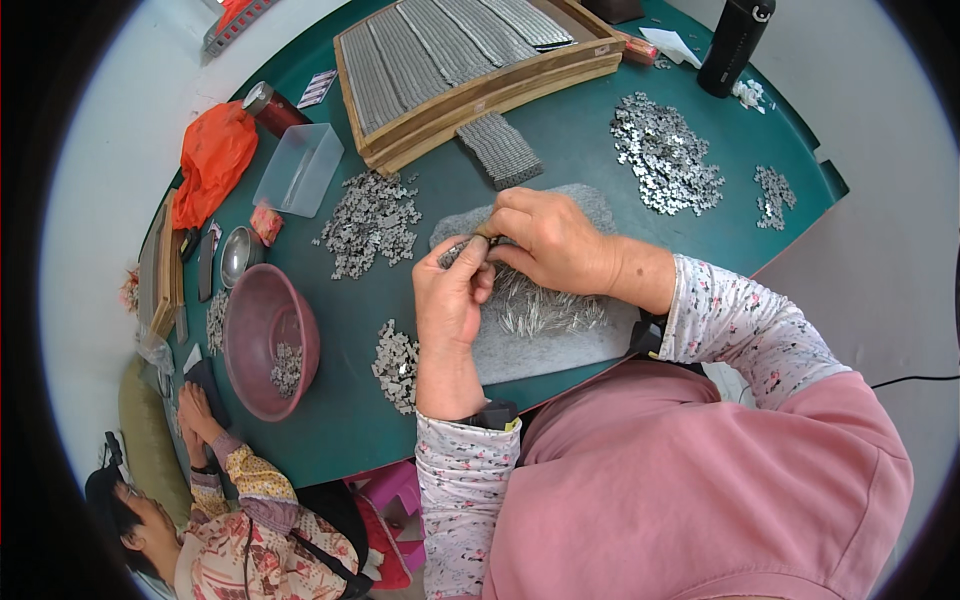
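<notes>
The green table (600, 140) carries, far beyond the fingers, a wooden tray (480, 85) full of grey rows, and well to the left of the fingers a pink bowl (262, 330). Under the fingers lies a grey felt pad (560, 345) with thin metal pins (540, 308) just below them. The right hand (555, 240) and the left hand (450, 295) touch each other, fingers closed together on a small metal piece (462, 248).

Green-topped bench (560, 150) w/ curved edge, sits on pale grey floor (880, 130). Even daylight, no hard shadows. Black cable (915, 379) runs across floor at right. Walls, windows not in view.
</notes>
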The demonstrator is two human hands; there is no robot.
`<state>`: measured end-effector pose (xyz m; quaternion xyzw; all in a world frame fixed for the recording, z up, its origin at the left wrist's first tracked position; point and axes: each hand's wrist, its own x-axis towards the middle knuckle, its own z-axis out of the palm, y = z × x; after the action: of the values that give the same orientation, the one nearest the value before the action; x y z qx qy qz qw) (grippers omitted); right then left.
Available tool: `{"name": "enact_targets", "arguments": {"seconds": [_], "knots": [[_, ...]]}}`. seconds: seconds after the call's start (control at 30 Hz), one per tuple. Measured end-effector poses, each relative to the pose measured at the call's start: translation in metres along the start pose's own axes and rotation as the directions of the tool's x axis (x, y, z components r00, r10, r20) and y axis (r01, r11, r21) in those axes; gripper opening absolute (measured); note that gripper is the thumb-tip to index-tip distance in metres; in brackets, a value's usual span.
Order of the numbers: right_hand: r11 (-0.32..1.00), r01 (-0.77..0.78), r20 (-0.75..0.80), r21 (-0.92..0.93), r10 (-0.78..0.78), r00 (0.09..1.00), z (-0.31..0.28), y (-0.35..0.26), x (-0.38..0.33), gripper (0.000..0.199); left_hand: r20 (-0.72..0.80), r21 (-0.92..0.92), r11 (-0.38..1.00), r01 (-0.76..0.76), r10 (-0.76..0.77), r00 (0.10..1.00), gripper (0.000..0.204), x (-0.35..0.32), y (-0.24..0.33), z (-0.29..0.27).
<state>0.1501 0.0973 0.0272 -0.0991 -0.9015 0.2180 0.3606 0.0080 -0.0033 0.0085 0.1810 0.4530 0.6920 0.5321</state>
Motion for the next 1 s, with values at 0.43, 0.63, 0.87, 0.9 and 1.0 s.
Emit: {"name": "enact_targets", "arguments": {"seconds": [0.43,0.63,0.87,0.9,1.0], "knots": [[0.905,-0.113,0.138,-0.411,0.184,0.973,-0.017,0.023,-0.023,0.017,-0.140,0.364,0.925,-0.108,0.169,0.976,0.012,0.000,-0.003,-0.006],[0.935,-0.041,0.191,-0.353,0.115,0.975,-0.020,0.019,-0.026,0.014,-0.123,0.387,0.921,-0.044,0.099,0.987,0.013,-0.017,-0.004,-0.003],[0.977,-0.205,0.038,0.056,0.203,0.978,-0.022,0.014,-0.011,0.016,0.095,0.353,0.935,-0.035,0.002,0.996,0.016,0.001,0.004,0.030],[0.979,-0.204,0.012,0.027,0.204,0.979,-0.022,0.018,-0.010,0.013,0.098,0.385,0.922,-0.035,-0.003,0.995,0.016,0.006,0.004,0.033],[0.979,-0.203,0.005,-0.036,0.203,0.979,-0.029,0.029,-0.008,0.010,0.090,0.452,0.892,-0.025,-0.017,0.996,0.018,0.018,0.004,0.043]]}}
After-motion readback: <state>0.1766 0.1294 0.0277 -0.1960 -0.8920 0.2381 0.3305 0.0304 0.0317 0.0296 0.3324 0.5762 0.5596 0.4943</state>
